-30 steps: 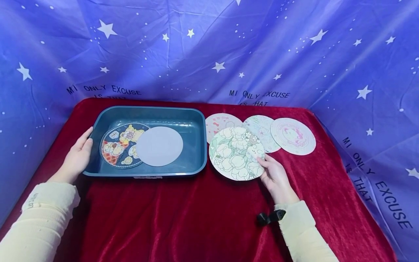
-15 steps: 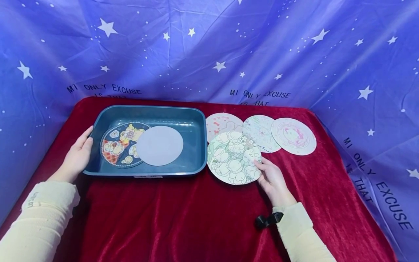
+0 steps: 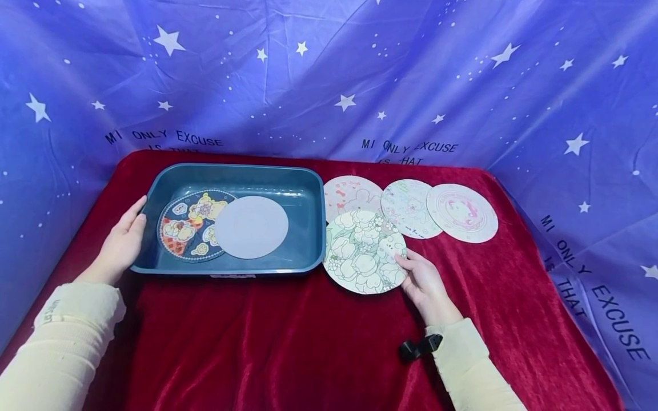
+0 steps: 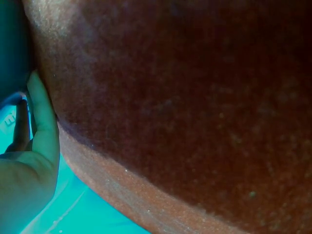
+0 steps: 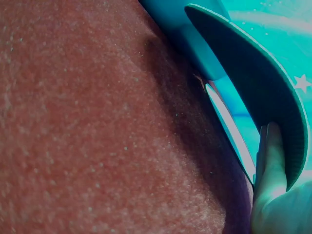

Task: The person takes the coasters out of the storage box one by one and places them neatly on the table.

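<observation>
My right hand [image 3: 425,281] pinches a round mouse pad [image 3: 362,254] with green and white flowers, thumb on top, fingers beneath. In the right wrist view, its dark underside [image 5: 253,73] faces the fingers [image 5: 274,151], and the pad is tilted above the red cloth. Its left edge is right at the wall of a dark teal tray [image 3: 321,222]. My left hand [image 3: 120,242] rests against the tray's left outer side, fingers mostly straight. Inside the tray lie a dark cartoon-print round pad [image 3: 187,228] and a plain pale disc [image 3: 252,227] overlapping it.
Right of the tray, a pink-print round pad [image 3: 352,194], a pale green one [image 3: 409,208] and a pink-ringed one [image 3: 462,212] lie in a row on the red velvet cloth [image 3: 247,342]. A blue starry curtain [image 3: 288,85] hangs behind the table.
My right hand has moved slightly left and toward me with the flowered mouse pad, showing more of the pads behind it. My left hand stays at the tray.
</observation>
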Available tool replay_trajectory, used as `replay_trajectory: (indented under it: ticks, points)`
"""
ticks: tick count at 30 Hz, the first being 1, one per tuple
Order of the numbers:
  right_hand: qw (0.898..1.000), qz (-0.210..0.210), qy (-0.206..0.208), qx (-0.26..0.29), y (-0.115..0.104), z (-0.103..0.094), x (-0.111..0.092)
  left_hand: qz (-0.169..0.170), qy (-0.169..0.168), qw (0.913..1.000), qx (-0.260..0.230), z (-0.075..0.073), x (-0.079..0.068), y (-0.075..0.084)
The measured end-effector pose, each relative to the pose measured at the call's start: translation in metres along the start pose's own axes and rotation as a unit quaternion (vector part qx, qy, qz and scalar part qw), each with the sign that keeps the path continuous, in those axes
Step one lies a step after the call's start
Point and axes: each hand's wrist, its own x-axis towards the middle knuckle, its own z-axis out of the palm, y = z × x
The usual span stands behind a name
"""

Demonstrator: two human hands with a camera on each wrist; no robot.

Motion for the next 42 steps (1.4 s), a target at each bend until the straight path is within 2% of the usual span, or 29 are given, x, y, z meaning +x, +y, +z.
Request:
replay_trajectory:
  ticks: [10,20,32,42]
  points:
    - [1.000,0.000,0.000,-0.021,0.0018,-0.0007,-0.0011,0.009,0.003,1.0000,-0.001,0.0005,0.0009,-0.0013]
    - [0.999,0.007,-0.001,-0.039,0.0046,-0.0025,-0.0006,-0.009,0.004,0.9999,-0.005,0.0005,0.0011,-0.0009]
    - [0.998,0.004,0.004,-0.069,0.0062,-0.0026,0.0012,-0.004,-0.002,1.0000,-0.004,0.0003,0.0007,-0.0021]
    - [0.996,0.005,-0.015,-0.083,0.0075,-0.0026,0.0040,-0.007,-0.002,1.0000,-0.005,-0.0001,0.0015,-0.0022]
